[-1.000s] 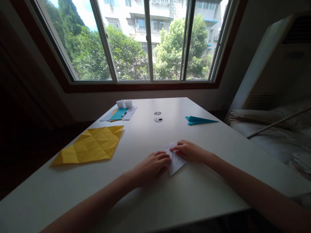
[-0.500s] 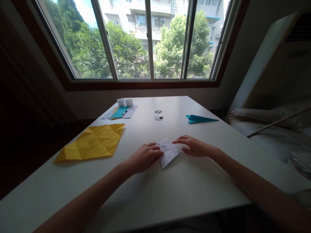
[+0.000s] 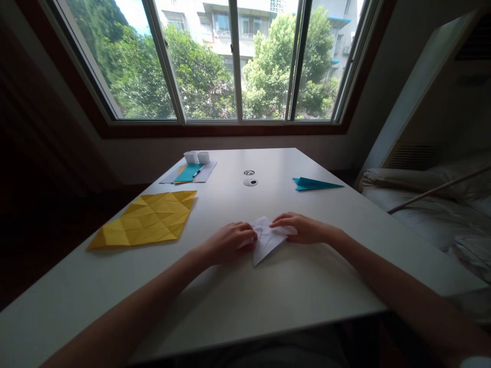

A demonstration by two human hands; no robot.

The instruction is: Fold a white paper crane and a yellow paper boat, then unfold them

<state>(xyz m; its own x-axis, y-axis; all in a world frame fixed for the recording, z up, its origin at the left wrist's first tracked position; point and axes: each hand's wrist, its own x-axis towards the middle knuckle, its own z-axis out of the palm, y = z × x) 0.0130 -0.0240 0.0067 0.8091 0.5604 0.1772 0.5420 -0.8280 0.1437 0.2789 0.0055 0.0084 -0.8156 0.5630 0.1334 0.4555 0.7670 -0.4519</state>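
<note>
Behind the counter: a wide window gives the light; trees and a pale building show through it.
Counter: white and flat, it carries every sheet; a firm face like this suits pressing creases, by my judgement.
Bed: off the counter's right side, with rumpled bedding and a thin stick lying across it.
Yellow sheet: large, spread flat on the left, well apart from the hands; its grid of creases shows.
Paper pile: at the far left corner, a pale sheet with a teal sheet and a pen on it, and two small white paper boxes at its far edge.
Teal plane: a folded dart on the far right, set apart from the work.
Round holes: two small cable openings in the counter's middle.
White paper: partly folded, pointed toward the person, flat on the counter near the front middle, between the two hands.
Left hand: palm down, fingers curled and bearing on the paper's left edge, seemingly to pin it.
Right hand: palm down, fingers stretched flat over the paper's right flap, pressing it rather than gripping.
</note>
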